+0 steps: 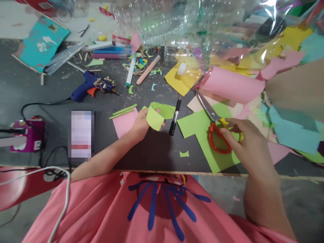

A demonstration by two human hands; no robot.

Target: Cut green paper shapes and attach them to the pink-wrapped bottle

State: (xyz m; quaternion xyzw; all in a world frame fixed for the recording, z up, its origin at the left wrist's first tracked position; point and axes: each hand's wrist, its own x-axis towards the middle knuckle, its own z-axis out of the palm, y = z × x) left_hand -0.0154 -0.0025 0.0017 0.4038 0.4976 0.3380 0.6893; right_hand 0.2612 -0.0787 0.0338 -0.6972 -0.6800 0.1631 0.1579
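Observation:
My left hand (142,125) grips a curled piece of light green paper (155,118), one end of which bends over my fingers. A drawn curved outline shows on its flatter part. At the right, my right hand (244,140) has thumb and fingers closed around the yellow handle loop of a pair of scissors (212,116). The other loop is red, and the closed blades point up and left. Beneath the scissors is a larger cut sheet of green paper (202,133). A black marker (175,116) lies between my hands. Pink paper (124,123) and thin green strips (123,111) are beside my left hand.
A blue glue gun (87,84), its cord, and a phone (81,135) lie to the left. Markers (148,70) and paper scraps are scattered behind. Clear plastic bottles (182,47), a pink paper roll (231,84) and coloured sheets (293,130) crowd the back and right.

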